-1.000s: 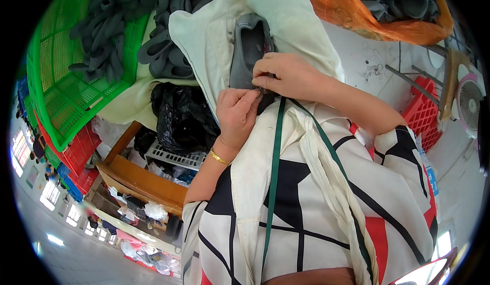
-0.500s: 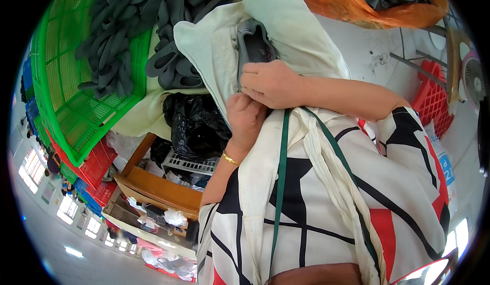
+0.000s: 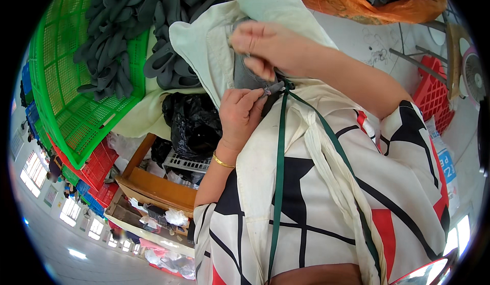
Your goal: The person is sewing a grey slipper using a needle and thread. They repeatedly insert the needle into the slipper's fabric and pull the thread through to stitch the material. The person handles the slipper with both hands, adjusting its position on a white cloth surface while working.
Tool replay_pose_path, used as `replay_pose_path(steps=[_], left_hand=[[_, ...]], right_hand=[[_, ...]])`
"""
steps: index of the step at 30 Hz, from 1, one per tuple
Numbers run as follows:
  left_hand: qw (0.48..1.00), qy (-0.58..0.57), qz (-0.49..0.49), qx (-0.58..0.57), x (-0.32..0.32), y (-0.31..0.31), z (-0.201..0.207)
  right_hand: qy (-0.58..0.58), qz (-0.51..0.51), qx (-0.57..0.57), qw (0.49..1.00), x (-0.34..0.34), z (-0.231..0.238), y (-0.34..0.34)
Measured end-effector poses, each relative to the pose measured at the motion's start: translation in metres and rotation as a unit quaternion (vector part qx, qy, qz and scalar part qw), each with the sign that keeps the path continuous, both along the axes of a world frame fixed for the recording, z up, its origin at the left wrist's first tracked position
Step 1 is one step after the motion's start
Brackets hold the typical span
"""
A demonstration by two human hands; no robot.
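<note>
A grey slip-on shoe [image 3: 246, 76] lies in my lap on a pale cloth [image 3: 275, 4], partly covered by my hands. My left hand [image 3: 239, 114], with a gold bracelet at the wrist, is closed on the shoe's near end, and its fingertips pinch the edge there. Over the shoe's far part, my right hand [image 3: 268, 45] is raised with its fingers curled in. Whatever it may hold is too small to make out. More grey shoes [image 3: 168, 65] lie heaped just left of the cloth.
At left stands a green mesh basket [image 3: 56, 75] with many grey shoes. A black plastic bag [image 3: 189, 126] sits by a wooden drawer frame [image 3: 163, 190]. An orange sack [image 3: 352, 4] of shoes is at far right, near a red crate [image 3: 434, 93] and a fan [image 3: 473, 75].
My right hand has lifted away from the left hand and moved up over the shoe. The left hand has turned slightly, with its fingers now showing on the shoe's near edge.
</note>
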State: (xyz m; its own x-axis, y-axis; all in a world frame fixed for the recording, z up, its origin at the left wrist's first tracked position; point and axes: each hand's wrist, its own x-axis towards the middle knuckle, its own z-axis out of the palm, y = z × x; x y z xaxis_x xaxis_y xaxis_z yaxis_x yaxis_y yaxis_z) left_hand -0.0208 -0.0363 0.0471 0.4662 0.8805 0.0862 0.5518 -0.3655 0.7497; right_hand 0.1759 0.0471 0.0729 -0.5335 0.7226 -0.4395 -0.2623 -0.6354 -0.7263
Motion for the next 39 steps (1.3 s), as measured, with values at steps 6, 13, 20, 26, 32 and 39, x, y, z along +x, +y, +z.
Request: replay_pose_path(steps=[6, 13, 20, 26, 32, 39], left_hand=[[0.997, 0.012, -0.049, -0.058, -0.005, 0.021, 0.01], [0.995, 0.013, -0.075, -0.065, -0.005, 0.03, 0.011], [0.995, 0.02, -0.08, -0.061, -0.006, 0.028, 0.008], [0.997, 0.015, -0.06, -0.053, -0.005, 0.027, 0.005], [0.995, 0.03, -0.048, -0.081, -0.005, 0.026, 0.005], [0.991, 0.032, -0.063, -0.114, -0.006, 0.032, 0.001]], right_hand=[[0.235, -0.219, -0.041, 0.946, 0.028, 0.009, 0.017], [-0.241, -0.053, 0.308, 0.919, 0.042, -0.034, -0.021], [-0.275, 0.1, 0.525, 0.799, 0.03, -0.04, -0.038], [-0.309, 0.132, 0.64, 0.691, 0.024, -0.054, -0.035], [-0.392, -0.034, 0.603, 0.694, 0.01, -0.067, -0.035], [-0.358, -0.166, 0.479, 0.784, -0.008, -0.075, -0.037]])
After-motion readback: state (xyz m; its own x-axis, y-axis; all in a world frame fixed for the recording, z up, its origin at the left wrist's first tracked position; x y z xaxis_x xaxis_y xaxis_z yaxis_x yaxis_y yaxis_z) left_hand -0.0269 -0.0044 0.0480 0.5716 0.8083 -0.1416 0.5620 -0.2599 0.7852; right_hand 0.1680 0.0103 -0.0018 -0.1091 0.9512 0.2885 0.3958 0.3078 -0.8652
